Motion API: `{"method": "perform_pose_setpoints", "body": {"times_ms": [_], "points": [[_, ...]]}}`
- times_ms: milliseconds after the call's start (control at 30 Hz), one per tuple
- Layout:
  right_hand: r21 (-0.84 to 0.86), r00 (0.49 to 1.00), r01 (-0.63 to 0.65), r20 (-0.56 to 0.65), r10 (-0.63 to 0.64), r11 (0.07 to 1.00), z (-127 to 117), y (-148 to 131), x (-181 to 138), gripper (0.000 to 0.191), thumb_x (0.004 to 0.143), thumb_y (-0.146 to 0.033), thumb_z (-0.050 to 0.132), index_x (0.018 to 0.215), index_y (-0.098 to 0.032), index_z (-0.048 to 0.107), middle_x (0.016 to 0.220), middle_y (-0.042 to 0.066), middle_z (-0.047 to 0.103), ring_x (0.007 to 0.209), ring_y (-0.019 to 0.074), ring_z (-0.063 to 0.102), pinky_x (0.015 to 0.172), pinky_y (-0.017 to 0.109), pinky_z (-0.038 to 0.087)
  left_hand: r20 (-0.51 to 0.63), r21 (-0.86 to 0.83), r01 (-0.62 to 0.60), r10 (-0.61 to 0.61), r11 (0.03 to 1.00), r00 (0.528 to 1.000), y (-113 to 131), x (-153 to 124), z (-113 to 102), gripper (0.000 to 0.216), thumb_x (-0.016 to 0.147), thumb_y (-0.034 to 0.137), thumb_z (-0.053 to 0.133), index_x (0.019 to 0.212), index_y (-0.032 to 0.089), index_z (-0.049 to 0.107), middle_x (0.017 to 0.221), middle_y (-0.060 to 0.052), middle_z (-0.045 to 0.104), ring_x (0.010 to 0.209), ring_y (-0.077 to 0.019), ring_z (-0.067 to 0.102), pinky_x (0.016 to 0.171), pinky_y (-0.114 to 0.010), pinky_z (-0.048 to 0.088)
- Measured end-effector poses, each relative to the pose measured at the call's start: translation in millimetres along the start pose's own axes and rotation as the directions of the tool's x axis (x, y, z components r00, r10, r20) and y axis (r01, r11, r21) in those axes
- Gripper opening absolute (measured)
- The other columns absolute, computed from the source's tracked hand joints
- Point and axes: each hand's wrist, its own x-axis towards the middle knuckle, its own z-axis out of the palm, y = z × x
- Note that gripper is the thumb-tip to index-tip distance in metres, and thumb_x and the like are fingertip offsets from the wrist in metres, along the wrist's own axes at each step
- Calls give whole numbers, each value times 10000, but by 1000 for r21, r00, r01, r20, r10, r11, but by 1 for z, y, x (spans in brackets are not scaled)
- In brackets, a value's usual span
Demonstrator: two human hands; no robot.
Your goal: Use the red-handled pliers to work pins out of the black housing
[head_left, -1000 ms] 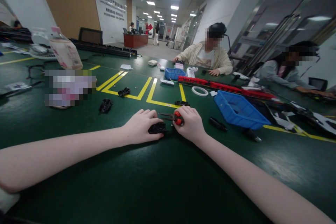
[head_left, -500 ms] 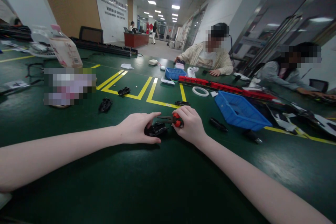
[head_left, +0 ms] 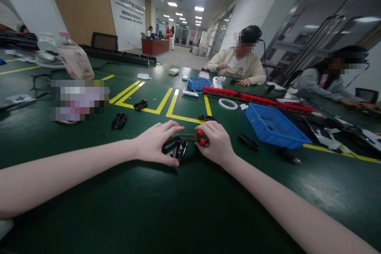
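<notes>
Pliers with orange-red handles are gripped in my right hand, their slim jaws pointing left. The jaw tips reach just above a small black plastic part; whether they touch it I cannot tell. My left hand curves round this part, thumb along its near side and fingers on the far side, partly hiding it. Similar black parts lie beyond my hands: one at the left, another near the yellow tape, and a third just past my right hand.
A blue bin stands to the right, with a black cylindrical object beside it. Farther back are a smaller blue bin, a white ring and a long red strip. A bottle stands left. Two people sit across the table.
The black part has turned and tipped in my left hand, its end now facing nearer to me. My left fingers have spread slightly. The pliers have barely moved.
</notes>
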Motion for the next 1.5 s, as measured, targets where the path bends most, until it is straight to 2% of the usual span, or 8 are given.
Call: {"method": "perform_pose_setpoints", "body": {"times_ms": [100, 200, 433, 667, 833, 1000, 1367, 1500], "points": [[16, 999, 17, 29, -18, 1000, 1, 0, 1, 272, 732, -177, 609, 1004, -185, 621, 1012, 110, 672, 1013, 284, 570, 882, 417, 445, 61, -14, -61, 61, 998, 996, -4, 3, 5, 971, 709, 687, 685, 1472, 206, 324, 1407, -150, 461, 1239, -334, 472, 1025, -457, 370], [45, 995, 57, 84, -61, 997, 2, 0, 2, 251, 736, -183, 615, 987, -183, 619, 997, 92, 680, 962, 253, 585, 883, 399, 454, 108, -34, -68, 71, 997, 992, -3, 6, 5, 754, 765, 644, 662, 1358, 214, 487, 1280, -112, 554, 1141, -297, 518, 976, -425, 397], [56, 989, 84, 115, -90, 995, 5, 3, 2, 300, 722, -170, 609, 1022, -175, 608, 1064, 123, 645, 1004, 267, 573, 884, 427, 459, 78, -33, -11, 14, 999, 997, -1, 7, 3, 620, 744, 598, 688, 1169, 164, 566, 1122, -93, 586, 1006, -264, 545, 883, -397, 439], [36, 977, 123, 169, -127, 992, 1, 3, 2, 241, 736, -180, 611, 977, -177, 601, 1002, 106, 650, 957, 256, 566, 872, 405, 455, 49, 24, 26, -27, 999, 998, 0, 4, 5, 690, 784, 577, 639, 1313, 159, 492, 1161, -110, 552, 1027, -273, 525, 904, -409, 439], [5, 977, 117, 177, -116, 993, 1, 1, 3, 232, 748, -172, 602, 979, -160, 598, 1000, 115, 650, 959, 258, 560, 880, 402, 441, 42, 13, 34, -35, 999, 999, 0, 4, 4, 603, 772, 596, 641, 1175, 158, 545, 1126, -102, 565, 1001, -270, 537, 881, -406, 453], [-28, 977, 106, 190, -99, 994, 2, 1, 3, 196, 733, -171, 608, 927, -175, 581, 952, 98, 641, 909, 247, 550, 828, 377, 426, 24, 5, 30, -31, 1000, 999, 0, 5, 4, 588, 756, 567, 668, 1154, 155, 536, 1120, -104, 599, 1005, -273, 556, 889, -415, 456], [-65, 968, 117, 232, -99, 991, 0, -2, 4, 113, 731, -165, 603, 826, -180, 543, 833, 65, 608, 782, 204, 508, 730, 326, 383, 36, 33, -2, 0, 999, 999, -2, 4, 5, 758, 803, 561, 621, 1387, 129, 407, 1189, -137, 591, 1069, -289, 562, 931, -425, 457], [-67, 968, 117, 231, -99, 991, 0, -3, 4, 114, 728, -157, 598, 817, -181, 531, 825, 63, 602, 776, 200, 503, 721, 315, 381, 72, 20, 10, -11, 1000, 997, -4, 5, 5, 645, 816, 578, 600, 1269, 129, 504, 1149, -128, 608, 1044, -285, 569, 911, -426, 469]]}}
